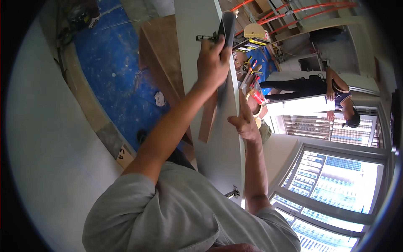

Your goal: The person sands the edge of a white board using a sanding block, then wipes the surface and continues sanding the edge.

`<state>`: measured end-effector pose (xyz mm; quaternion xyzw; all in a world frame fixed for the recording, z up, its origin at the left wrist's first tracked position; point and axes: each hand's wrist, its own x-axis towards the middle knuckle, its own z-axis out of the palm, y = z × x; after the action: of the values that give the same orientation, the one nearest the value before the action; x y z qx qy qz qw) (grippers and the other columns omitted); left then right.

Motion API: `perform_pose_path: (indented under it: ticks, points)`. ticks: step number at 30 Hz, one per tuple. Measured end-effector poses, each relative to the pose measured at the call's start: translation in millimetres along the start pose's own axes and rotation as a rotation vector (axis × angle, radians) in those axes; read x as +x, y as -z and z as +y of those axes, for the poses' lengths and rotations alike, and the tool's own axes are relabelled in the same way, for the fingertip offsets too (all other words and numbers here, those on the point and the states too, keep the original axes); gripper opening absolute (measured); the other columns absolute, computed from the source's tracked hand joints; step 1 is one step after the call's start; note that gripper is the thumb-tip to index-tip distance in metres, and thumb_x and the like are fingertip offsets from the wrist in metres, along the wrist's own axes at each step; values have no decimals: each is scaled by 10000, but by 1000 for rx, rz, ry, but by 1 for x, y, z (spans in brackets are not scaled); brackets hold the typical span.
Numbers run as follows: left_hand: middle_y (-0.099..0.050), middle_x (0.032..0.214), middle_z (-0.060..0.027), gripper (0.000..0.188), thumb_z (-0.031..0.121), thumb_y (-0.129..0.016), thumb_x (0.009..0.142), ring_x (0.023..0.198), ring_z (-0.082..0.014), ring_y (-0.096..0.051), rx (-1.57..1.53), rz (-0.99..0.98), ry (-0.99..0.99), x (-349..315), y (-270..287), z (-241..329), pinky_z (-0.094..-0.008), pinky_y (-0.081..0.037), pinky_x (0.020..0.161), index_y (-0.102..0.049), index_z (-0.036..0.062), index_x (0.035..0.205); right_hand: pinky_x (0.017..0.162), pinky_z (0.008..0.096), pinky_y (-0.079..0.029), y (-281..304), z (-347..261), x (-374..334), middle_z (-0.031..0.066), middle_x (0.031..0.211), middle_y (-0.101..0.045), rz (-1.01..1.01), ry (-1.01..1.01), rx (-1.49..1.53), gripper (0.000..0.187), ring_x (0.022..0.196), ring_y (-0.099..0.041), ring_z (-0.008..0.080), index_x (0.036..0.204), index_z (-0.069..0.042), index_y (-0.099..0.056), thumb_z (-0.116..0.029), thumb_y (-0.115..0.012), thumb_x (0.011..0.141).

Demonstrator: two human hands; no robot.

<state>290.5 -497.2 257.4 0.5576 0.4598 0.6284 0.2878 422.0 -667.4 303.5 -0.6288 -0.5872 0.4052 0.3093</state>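
Observation:
A long white panel (189,63), likely a cabinet door, runs up from in front of my body. Near its far end my left hand (213,63) is closed round a long dark tool with a rounded end (228,27), lying along the panel's right edge. A metal hinge (205,38) sits next to those fingers. My right hand (247,124) grips the panel's right edge nearer me, its thumb on the face and a finger stretched along the edge. Another hinge (233,193) is at the panel's near end. What the left palm covers is hidden.
Brown wooden boards (157,54) lean left of the panel, over a blue floor sheet (107,75). On the right are a yellow-and-black box (252,44), red-handled tools (257,94) and a tape roll (255,107). Farther right, a co-worker (319,86) stands by the windows (336,176).

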Motion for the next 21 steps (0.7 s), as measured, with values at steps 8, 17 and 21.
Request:
perform_pose_path:
  ticks: [8,17,21]
  points:
    - [-549,913,-132,416,232,-758,1000,770,-260,-568,-61,18,23,23,-2,-6,-384,-490,689,-714,20,1354,1298,358,-134,-3,-14,1,235,1716,-301,-5,-39,37,1087,1615,-208,290,1678,89,-200,-56,-625,688]
    - [-587,1015,-104,506,62,-774,969,806,-192,-596,-438,-118,32,-100,78,-26,-332,-500,689,-649,73,1459,1305,417,-197,-6,-20,22,301,1702,-314,28,122,33,948,1629,-231,351,1668,88,-221,-55,-612,817]
    - [-601,1096,-104,517,19,-753,979,889,-189,-615,-476,-83,184,-104,111,-42,-323,-521,788,-635,79,1479,1252,460,-317,18,4,101,316,1690,-323,-20,716,-588,685,1578,-331,444,1624,32,-370,-101,-528,971]
